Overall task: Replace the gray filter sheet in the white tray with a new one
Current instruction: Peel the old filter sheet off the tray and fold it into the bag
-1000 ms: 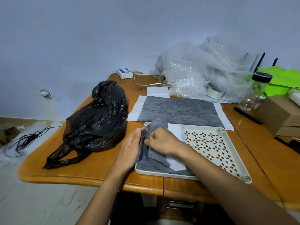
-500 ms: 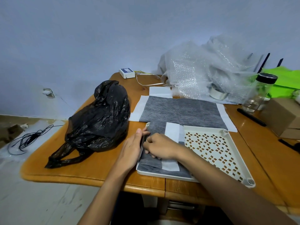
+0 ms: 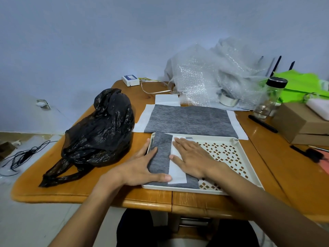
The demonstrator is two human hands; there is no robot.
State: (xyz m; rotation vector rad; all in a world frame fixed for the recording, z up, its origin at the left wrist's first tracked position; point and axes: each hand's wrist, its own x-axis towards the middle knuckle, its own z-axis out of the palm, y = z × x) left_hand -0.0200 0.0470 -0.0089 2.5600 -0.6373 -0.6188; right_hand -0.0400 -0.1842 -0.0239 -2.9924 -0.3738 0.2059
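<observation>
At centre frame, a perforated white plastic tray [image 3: 238, 158] is holding a folded, limp gray felt filter sheet [image 3: 161, 154] at its left end; both flat, ungripping hands, left hand [image 3: 142, 168] and right hand [image 3: 193, 157], are pressing it, an edge pinch looking best.

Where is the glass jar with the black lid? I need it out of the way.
In the head view, the glass jar stands upright at the table's far right, between the bubble wrap and the cardboard box.

Fuzzy matt gray sheet [image 3: 161, 155] – perforated white plastic tray [image 3: 247, 163] – glossy wooden table [image 3: 277, 177].
</observation>
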